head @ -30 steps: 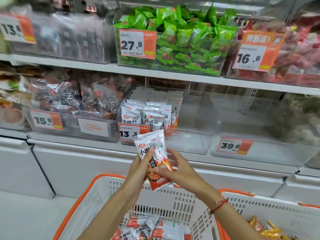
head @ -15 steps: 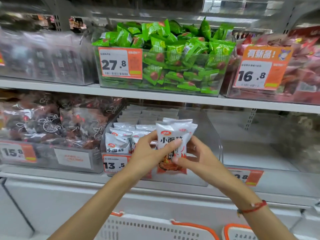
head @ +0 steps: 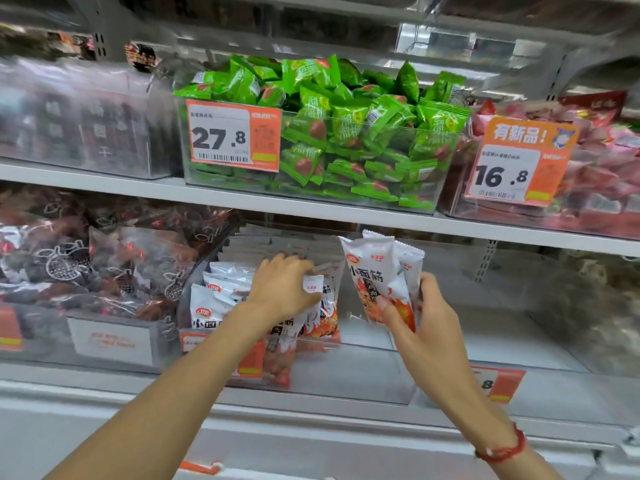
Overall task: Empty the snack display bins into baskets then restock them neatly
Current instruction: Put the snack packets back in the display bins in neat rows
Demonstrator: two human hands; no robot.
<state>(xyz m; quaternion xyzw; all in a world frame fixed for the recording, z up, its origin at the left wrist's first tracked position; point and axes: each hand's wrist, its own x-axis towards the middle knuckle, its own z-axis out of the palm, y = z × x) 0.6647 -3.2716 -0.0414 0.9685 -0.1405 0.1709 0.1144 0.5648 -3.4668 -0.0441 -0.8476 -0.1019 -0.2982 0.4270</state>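
Observation:
A clear bin (head: pixel 346 379) on the lower shelf holds rows of white and red snack packets (head: pixel 221 299) standing along its left side. My left hand (head: pixel 284 289) reaches into the bin and grips one packet (head: pixel 313 287) at the front of a row. My right hand (head: pixel 426 323) holds two more white packets (head: pixel 377 275) upright over the bin's bare right half. The baskets are almost out of view; only an orange handle edge (head: pixel 199 467) shows at the bottom.
On the upper shelf stands a bin of green packets (head: pixel 346 140) with a 27.8 tag, and a bin of pink packets (head: pixel 595 174) tagged 16.8 to its right. Dark packets (head: pixel 86 265) fill the bin left of mine. A clear bin (head: pixel 519 306) on the right looks bare.
Both hands rose from above the basket to the bin with the packets. They have since parted: the left went into the row with one packet, the right keeps the others.

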